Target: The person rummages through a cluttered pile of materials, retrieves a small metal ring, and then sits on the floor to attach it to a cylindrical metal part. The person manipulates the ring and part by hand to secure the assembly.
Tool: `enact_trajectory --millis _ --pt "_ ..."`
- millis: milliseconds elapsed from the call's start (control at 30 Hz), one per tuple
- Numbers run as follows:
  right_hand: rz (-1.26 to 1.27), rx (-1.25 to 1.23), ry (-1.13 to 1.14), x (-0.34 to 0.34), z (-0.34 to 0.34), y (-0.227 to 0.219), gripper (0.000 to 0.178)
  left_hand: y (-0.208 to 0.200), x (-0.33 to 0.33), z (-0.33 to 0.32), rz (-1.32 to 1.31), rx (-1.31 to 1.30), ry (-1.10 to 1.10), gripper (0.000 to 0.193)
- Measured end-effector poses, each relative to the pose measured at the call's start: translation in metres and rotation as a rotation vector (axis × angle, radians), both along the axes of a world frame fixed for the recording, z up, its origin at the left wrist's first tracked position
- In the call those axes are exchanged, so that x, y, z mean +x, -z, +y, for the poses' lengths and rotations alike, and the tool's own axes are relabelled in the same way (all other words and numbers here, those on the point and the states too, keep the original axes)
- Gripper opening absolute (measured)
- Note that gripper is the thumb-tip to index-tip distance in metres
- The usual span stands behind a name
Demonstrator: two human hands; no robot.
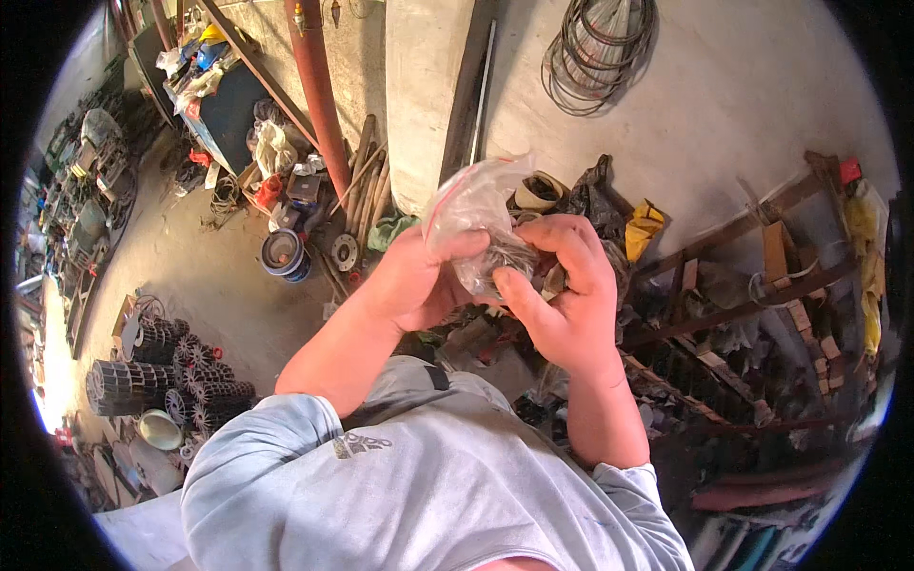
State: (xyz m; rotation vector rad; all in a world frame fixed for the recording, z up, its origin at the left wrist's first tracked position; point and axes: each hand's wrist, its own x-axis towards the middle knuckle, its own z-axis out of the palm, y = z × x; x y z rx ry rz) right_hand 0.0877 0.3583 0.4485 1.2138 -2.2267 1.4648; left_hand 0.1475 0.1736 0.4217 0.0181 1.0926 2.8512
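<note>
Both my hands hold a clear plastic zip bag (476,195) in front of my chest. Its upper end with a reddish strip stands up over my left hand (416,281), whose thumb presses on the bag. My right hand (564,290) grips the lower part, thumb and bent fingers closed on it. Small dark metallic pieces (511,253) show through the plastic between my hands; their exact kind I cannot make out. The fingers of my left hand are partly hidden behind the bag.
Stacked black finned rotors (143,381) lie on the floor at left. A blue-rimmed bucket (284,254) stands near a red post (319,86). Coiled wire (600,57) hangs on the wall. Rusty metal shelving (743,324) with clutter fills the right side.
</note>
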Motion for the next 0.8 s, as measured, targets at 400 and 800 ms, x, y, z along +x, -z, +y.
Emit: enact_trajectory --millis 400,800 --pt "-0.196 -0.022 -0.107 -0.009 -0.008 -0.004 0.037 0.005 -0.009 -0.013 0.119 0.067 -0.04 0.068" --pt "-0.003 0.128 -0.055 -0.025 -0.019 -0.005 0.039 0.015 -0.024 -0.022 0.082 -0.006 -0.01 0.064"
